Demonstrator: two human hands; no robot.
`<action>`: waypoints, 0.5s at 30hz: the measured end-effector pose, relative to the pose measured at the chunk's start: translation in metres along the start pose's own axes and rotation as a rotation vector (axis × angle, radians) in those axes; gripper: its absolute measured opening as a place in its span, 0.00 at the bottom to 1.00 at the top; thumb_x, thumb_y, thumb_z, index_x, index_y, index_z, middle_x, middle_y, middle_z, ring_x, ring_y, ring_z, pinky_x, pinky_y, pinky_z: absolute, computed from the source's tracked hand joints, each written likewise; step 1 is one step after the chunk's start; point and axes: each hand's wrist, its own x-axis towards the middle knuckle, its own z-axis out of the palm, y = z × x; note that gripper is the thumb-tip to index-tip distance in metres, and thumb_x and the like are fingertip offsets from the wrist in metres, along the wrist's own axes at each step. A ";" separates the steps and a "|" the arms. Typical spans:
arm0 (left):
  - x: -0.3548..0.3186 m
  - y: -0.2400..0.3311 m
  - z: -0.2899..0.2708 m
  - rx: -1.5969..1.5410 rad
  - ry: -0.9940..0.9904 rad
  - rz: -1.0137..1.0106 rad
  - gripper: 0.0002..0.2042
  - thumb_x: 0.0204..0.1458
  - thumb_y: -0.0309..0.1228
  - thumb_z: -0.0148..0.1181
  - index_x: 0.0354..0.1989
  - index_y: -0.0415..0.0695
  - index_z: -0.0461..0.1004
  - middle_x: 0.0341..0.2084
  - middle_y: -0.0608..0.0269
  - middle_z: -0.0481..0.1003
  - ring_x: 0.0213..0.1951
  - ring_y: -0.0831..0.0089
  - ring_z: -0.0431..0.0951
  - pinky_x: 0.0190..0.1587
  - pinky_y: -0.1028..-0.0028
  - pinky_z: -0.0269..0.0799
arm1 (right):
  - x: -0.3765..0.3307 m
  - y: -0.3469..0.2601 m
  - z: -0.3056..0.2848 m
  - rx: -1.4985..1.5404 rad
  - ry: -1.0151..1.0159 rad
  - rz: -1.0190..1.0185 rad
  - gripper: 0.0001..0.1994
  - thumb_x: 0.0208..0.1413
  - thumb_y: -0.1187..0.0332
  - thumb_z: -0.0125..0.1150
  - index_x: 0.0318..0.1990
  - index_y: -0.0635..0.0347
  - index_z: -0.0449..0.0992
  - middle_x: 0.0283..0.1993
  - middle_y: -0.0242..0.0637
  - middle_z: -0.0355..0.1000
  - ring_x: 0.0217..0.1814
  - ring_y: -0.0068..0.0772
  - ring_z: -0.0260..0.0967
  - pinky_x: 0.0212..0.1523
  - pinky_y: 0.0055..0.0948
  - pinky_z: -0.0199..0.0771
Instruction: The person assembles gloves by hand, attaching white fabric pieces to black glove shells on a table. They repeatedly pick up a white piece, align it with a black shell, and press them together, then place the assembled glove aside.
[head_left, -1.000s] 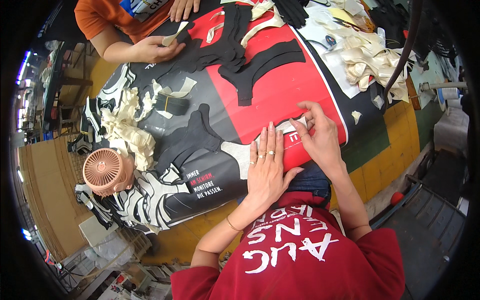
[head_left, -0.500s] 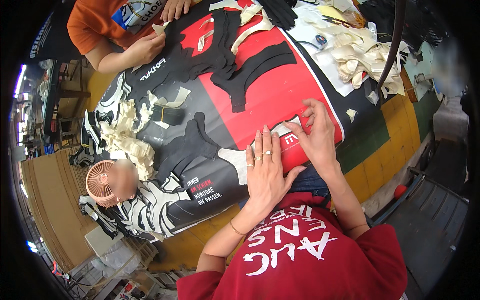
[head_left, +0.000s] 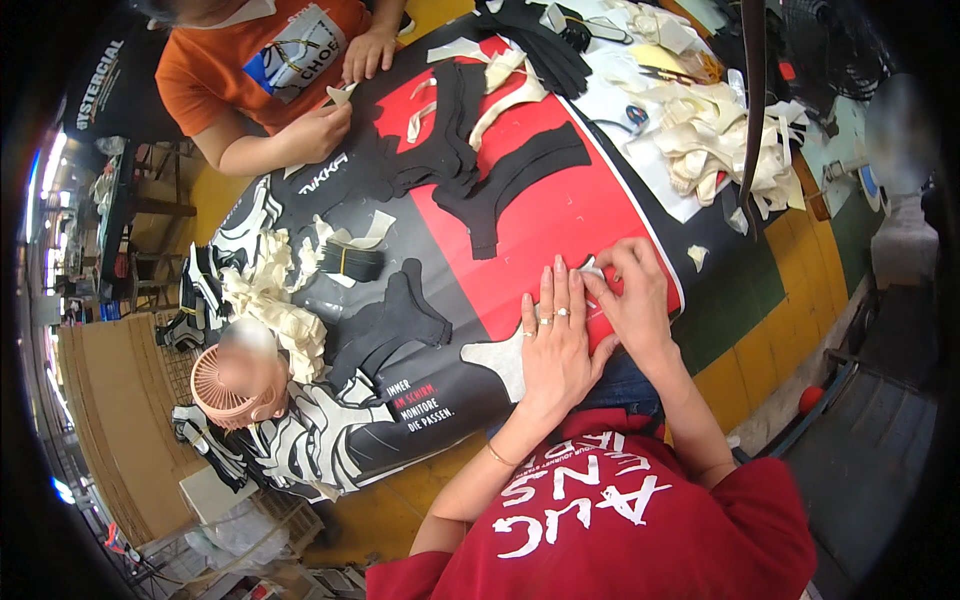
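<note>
My left hand (head_left: 556,345) lies flat, fingers together and extended, pressing down a pale grey cut piece (head_left: 503,362) on the red part of the printed sheet (head_left: 560,215) that covers the tabletop (head_left: 745,330). At about two o'clock from it, touching it at the fingertips, my right hand (head_left: 632,300) is curled, its fingertips pinched on the far end of that piece or on a small white slip there; I cannot tell which. In my judgement the step is smoothing or sticking the piece down, and it goes best if the flat palm keeps the near end from creeping while the pinching fingers work outward along the edge, so no wrinkle is trapped.

Most of the grey piece is under my palm, so its full outline is hidden. Farther out at eleven o'clock lie black fabric cutouts (head_left: 505,180), and at nine o'clock cream offcuts (head_left: 270,300) by a small pink fan (head_left: 232,385). At the far edge a co-worker in an orange shirt (head_left: 255,60) handles a pale scrap; what it is, I cannot make out.
</note>
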 end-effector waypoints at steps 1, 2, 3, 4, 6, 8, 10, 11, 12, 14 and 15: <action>0.000 0.000 0.000 0.003 -0.004 0.002 0.46 0.51 0.53 0.60 0.71 0.30 0.53 0.73 0.42 0.48 0.75 0.51 0.46 0.74 0.52 0.35 | -0.003 0.001 0.001 -0.005 0.028 -0.051 0.12 0.49 0.72 0.70 0.41 0.61 0.77 0.41 0.41 0.71 0.43 0.45 0.72 0.41 0.40 0.74; 0.000 0.000 -0.001 -0.010 -0.001 -0.002 0.47 0.51 0.53 0.61 0.71 0.31 0.52 0.73 0.42 0.48 0.75 0.52 0.46 0.74 0.52 0.35 | -0.004 0.002 0.002 -0.090 0.053 -0.074 0.11 0.50 0.67 0.70 0.42 0.56 0.81 0.47 0.40 0.71 0.49 0.44 0.70 0.46 0.41 0.71; 0.001 0.000 -0.002 -0.026 -0.002 0.009 0.47 0.51 0.53 0.61 0.71 0.31 0.52 0.73 0.42 0.48 0.75 0.51 0.45 0.74 0.52 0.36 | -0.005 0.004 0.000 -0.164 0.076 -0.116 0.11 0.49 0.66 0.71 0.41 0.55 0.82 0.48 0.39 0.71 0.50 0.44 0.69 0.48 0.41 0.70; 0.001 0.000 -0.002 -0.043 0.005 0.011 0.47 0.51 0.53 0.61 0.71 0.31 0.52 0.73 0.42 0.48 0.75 0.51 0.45 0.73 0.52 0.36 | -0.005 0.006 -0.002 -0.240 0.081 -0.165 0.11 0.49 0.65 0.71 0.41 0.53 0.83 0.49 0.38 0.72 0.52 0.44 0.68 0.50 0.41 0.68; 0.000 0.000 -0.004 -0.084 0.010 -0.007 0.46 0.52 0.52 0.61 0.71 0.33 0.51 0.73 0.42 0.48 0.75 0.51 0.45 0.73 0.51 0.40 | -0.002 0.010 -0.004 -0.294 0.074 -0.174 0.10 0.47 0.62 0.73 0.39 0.46 0.85 0.52 0.35 0.72 0.56 0.43 0.66 0.55 0.41 0.63; -0.002 -0.001 -0.006 -0.146 0.002 -0.011 0.45 0.53 0.52 0.60 0.72 0.33 0.50 0.73 0.42 0.47 0.75 0.51 0.45 0.73 0.53 0.41 | 0.002 0.014 -0.006 -0.226 0.046 -0.142 0.11 0.46 0.64 0.74 0.39 0.46 0.86 0.52 0.35 0.72 0.57 0.43 0.66 0.57 0.41 0.63; -0.004 -0.002 -0.005 -0.186 0.057 -0.011 0.44 0.55 0.51 0.58 0.72 0.33 0.50 0.73 0.42 0.47 0.75 0.52 0.44 0.74 0.55 0.42 | 0.004 0.017 -0.005 -0.218 0.001 -0.160 0.11 0.47 0.66 0.73 0.41 0.48 0.85 0.52 0.38 0.71 0.55 0.43 0.66 0.55 0.42 0.66; -0.006 -0.002 -0.005 -0.168 0.061 -0.004 0.44 0.55 0.52 0.58 0.72 0.32 0.49 0.73 0.42 0.47 0.75 0.52 0.44 0.74 0.55 0.41 | 0.004 0.018 -0.005 -0.209 0.015 -0.146 0.13 0.49 0.66 0.72 0.44 0.49 0.85 0.52 0.39 0.71 0.55 0.44 0.66 0.55 0.43 0.66; -0.006 -0.002 -0.003 -0.180 0.087 -0.012 0.44 0.55 0.52 0.58 0.72 0.32 0.50 0.73 0.42 0.47 0.75 0.52 0.45 0.73 0.54 0.42 | 0.004 0.020 -0.005 -0.218 -0.011 -0.145 0.15 0.51 0.65 0.70 0.48 0.49 0.84 0.52 0.39 0.71 0.55 0.44 0.66 0.55 0.42 0.66; -0.008 -0.001 0.001 -0.175 0.137 -0.011 0.44 0.55 0.52 0.57 0.72 0.32 0.49 0.73 0.42 0.46 0.75 0.51 0.45 0.73 0.54 0.42 | 0.005 0.024 -0.005 -0.280 -0.020 -0.188 0.18 0.56 0.66 0.66 0.55 0.49 0.80 0.51 0.39 0.71 0.55 0.42 0.67 0.55 0.41 0.66; -0.008 -0.001 0.002 -0.157 0.138 -0.008 0.44 0.56 0.52 0.56 0.72 0.32 0.49 0.73 0.42 0.46 0.75 0.52 0.45 0.74 0.55 0.41 | 0.006 0.027 -0.005 -0.279 -0.009 -0.201 0.18 0.58 0.67 0.63 0.57 0.50 0.79 0.51 0.40 0.71 0.54 0.42 0.67 0.54 0.41 0.66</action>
